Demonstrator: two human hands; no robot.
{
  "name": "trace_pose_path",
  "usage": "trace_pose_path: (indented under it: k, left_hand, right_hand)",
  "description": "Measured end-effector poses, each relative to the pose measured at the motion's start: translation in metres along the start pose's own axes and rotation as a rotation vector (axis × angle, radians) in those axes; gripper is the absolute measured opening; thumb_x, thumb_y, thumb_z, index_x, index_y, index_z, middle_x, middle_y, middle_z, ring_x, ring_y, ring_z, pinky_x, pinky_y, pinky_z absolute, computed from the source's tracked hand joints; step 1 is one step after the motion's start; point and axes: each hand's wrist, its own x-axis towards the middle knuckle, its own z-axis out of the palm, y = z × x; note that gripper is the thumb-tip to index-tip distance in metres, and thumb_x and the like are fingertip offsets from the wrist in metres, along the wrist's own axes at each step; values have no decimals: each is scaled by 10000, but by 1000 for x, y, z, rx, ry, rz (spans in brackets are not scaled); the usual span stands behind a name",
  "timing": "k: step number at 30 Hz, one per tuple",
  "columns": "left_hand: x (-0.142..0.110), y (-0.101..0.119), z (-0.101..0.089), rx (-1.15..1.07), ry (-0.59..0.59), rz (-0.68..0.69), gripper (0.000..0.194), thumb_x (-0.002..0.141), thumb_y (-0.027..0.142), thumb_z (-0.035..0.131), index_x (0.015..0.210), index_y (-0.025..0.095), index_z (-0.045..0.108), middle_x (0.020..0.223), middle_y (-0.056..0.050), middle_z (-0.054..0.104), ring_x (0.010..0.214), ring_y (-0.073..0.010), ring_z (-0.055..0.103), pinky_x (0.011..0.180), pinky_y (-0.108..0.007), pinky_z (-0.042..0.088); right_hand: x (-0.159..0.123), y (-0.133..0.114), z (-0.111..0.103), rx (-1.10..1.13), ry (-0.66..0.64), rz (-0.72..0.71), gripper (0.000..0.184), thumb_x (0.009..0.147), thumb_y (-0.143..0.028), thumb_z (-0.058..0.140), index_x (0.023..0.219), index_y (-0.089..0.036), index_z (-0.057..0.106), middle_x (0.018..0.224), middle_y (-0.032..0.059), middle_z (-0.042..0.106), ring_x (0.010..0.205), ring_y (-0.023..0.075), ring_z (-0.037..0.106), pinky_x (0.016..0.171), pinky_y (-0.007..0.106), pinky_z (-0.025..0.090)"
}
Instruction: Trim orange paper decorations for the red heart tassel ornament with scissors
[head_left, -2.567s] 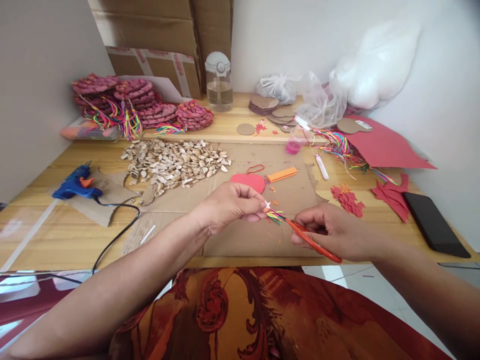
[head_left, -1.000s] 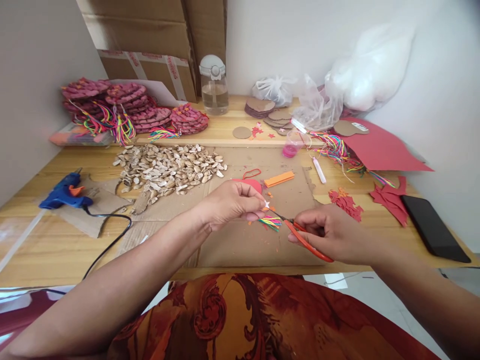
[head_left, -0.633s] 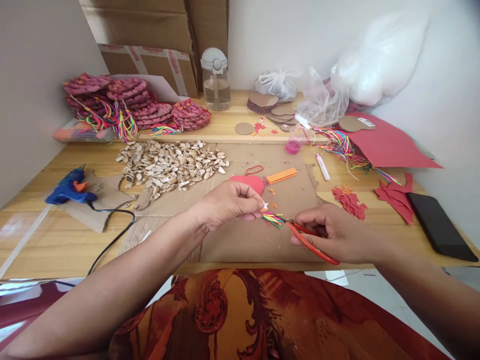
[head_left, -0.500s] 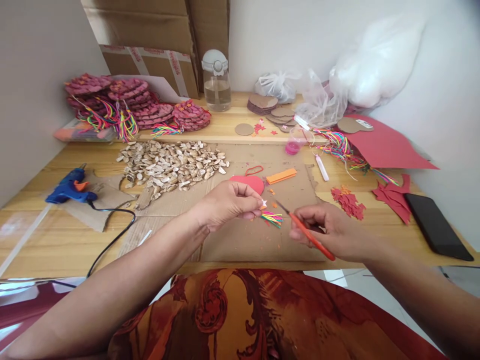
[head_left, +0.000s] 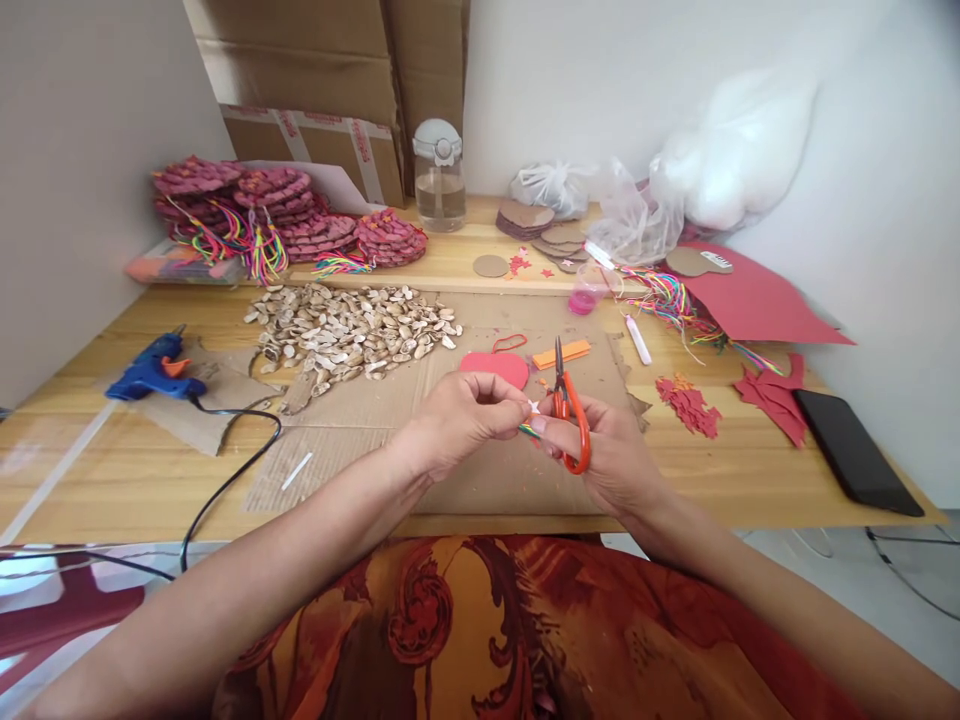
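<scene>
Across the pale wooden table (head_left: pixel 735 485), a cardboard sheet (head_left: pixel 480 490) is lying. Over it, the left hand (head_left: pixel 457 425) is pinching a small white star (head_left: pixel 533 408) in its fingertips; the right hand (head_left: pixel 611 450) is gripping orange-handled scissors (head_left: pixel 582 435), its thumb resting just beside the star. Beyond, a red disc (head_left: pixel 495 368) is lying on the sheet, and a carton (head_left: pixel 322 150) is bearing red tape print too small to read.

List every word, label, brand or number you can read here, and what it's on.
Nothing is readable.
Red printing on the tape of the cardboard box: too blurred to read.
Dark marks on the white patch of the brown cardboard piece: too small to read.
Scissors: no lettering visible.
Phone: dark screen, no text visible.
</scene>
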Motion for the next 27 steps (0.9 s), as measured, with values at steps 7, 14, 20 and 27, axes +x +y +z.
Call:
trace_pose_path:
  k: [7,14,20,27]
  left_hand:
    - [-1,-4,5,-7,17,7,154,656,245,731,686,121,646,662,-3,626,577,-69,528,592,-213,421]
    - [0,-3,-2,-76,36,-5,180,661,273,755,708,131,655,705,-9,649,647,-88,575,664,-230,476]
    - [0,7,-12,-19,-32,-81,167,662,247,757,702,111,669,709,-36,665,637,-82,588,641,-200,474]
    - [2,12,-18,51,-199,-140,108,664,199,743,710,120,686,720,-47,690,647,-83,605,605,-182,461]
  right_hand:
    - [-5,0,3,36,-19,-6,158,712,-294,702,719,-183,589,554,-50,499,527,88,390,519,243,297]
    - [-4,0,-10,-24,23,19,172,703,-320,691,738,-187,587,559,-52,480,511,89,377,499,241,283]
    - [4,-16,-62,-410,-85,118,309,745,-461,691,691,-179,577,555,-37,465,500,93,359,494,251,258]
    - [-11,-46,-77,-706,-595,240,273,781,-438,658,716,-182,585,607,-21,457,524,98,343,477,240,262]
